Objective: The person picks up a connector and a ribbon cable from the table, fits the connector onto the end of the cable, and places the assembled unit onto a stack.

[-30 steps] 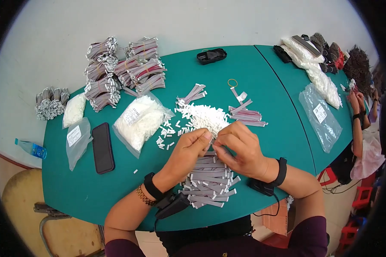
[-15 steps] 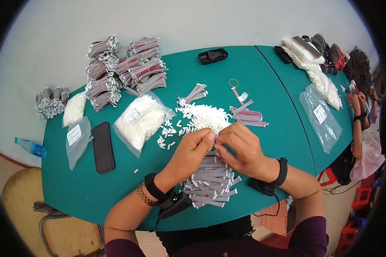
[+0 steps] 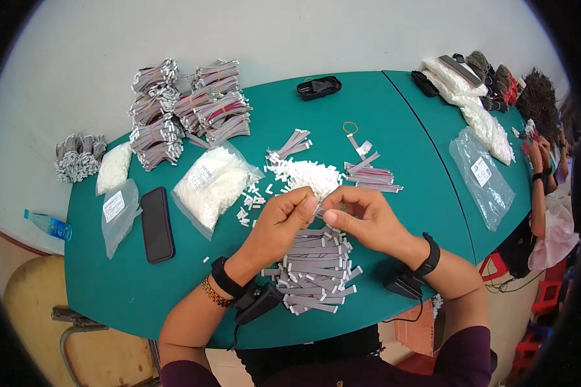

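Note:
My left hand [image 3: 284,216] and my right hand [image 3: 363,216] meet over the table, thumbs and forefingers closed. Between the fingertips shows a short bit of grey ribbon cable [image 3: 319,211]; most of it is hidden by the fingers. Just beyond them lies a heap of small white connector housings [image 3: 306,174], with loose ones scattered to its left. Below my hands is a layered pile of grey ribbon cables [image 3: 316,271] with white ends. A smaller stack of grey and reddish cables [image 3: 371,177] sits right of the heap, and another small bunch [image 3: 290,145] behind it.
A bag of white housings [image 3: 213,184], a phone [image 3: 157,224] and a flat clear bag [image 3: 119,216] lie to the left. Bundled cables [image 3: 193,106] are stacked at the back. A black case [image 3: 319,87] stands far centre. At far right another person's hands [image 3: 539,151] work.
My right hand has opened out slightly and turned, its fingers less curled. A bit of grey cable now shows between the fingertips. My left hand has barely shifted.

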Tool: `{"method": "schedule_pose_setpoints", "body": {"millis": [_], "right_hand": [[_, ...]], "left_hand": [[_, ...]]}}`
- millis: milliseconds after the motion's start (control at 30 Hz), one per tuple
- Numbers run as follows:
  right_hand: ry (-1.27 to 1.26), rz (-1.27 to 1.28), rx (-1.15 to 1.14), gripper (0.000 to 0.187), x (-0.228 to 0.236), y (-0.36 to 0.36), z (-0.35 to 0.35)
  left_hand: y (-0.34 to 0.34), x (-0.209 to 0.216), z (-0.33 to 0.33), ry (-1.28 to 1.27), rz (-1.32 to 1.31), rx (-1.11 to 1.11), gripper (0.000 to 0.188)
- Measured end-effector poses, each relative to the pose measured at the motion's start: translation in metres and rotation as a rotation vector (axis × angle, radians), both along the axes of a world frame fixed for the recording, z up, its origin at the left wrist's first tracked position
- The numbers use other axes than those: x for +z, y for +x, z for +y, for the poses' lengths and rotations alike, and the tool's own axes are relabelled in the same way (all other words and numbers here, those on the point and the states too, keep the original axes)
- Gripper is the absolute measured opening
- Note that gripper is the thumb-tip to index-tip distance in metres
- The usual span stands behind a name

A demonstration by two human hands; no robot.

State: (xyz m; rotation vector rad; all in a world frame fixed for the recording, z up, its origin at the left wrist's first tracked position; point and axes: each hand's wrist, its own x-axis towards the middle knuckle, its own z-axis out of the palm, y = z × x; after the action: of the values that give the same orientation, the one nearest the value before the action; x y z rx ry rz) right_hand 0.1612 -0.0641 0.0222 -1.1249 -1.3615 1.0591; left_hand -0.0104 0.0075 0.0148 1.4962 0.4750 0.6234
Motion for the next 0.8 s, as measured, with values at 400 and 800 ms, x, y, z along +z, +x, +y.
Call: {"method": "schedule_pose_setpoints", "body": {"millis": [400, 800], "right_hand": [[-0.119, -0.008, 0.094, 0.015, 0.0033, -0.0017, -0.0046], [-0.316, 0.121, 0.255, 0.019, 0.0003, 0.0039, 0.0032]], "left_hand": [[0.0024, -0.0049, -0.001, -0.08, -0.025, -0.066, 0.032], [-0.0029, 0.0042, 0.0054, 0.21, 0.098, -0.094, 0.024]]}}
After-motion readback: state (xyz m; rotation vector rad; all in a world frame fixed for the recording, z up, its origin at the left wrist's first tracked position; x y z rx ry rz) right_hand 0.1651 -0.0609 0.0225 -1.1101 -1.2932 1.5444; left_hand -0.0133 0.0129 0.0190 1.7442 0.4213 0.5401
